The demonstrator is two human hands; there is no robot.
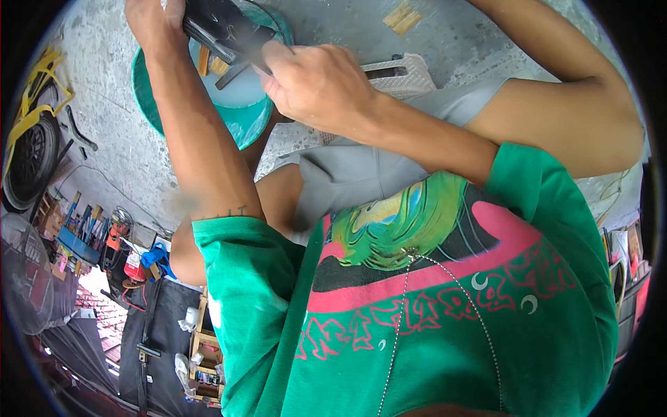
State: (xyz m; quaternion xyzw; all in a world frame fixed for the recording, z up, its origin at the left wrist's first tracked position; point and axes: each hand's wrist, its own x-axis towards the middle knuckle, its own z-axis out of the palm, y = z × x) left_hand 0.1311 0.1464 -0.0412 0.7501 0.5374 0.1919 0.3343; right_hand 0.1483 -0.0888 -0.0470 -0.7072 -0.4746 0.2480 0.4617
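We see a blk piece (219, 28) held tilted over a teal basin (142, 90), top of frame. L hand (156, 17), partly cut off by the top edge, has its grip clamped on the piece's L end. R hand (313, 83) is at the R end w/ fingers curled in; that bit's blurred, so we can't tell if its grip is clamped on the piece or on smth else. Below, cloudy water (240, 94) in the basin, plus a dk flat strip (233, 76) & an orange-brown bit (203, 61). On the grey floor (333, 21) we've a tan wood scrap (401, 17), a white plastic item (415, 76) nr R wrist, & far L, a blk wheel (31, 156).
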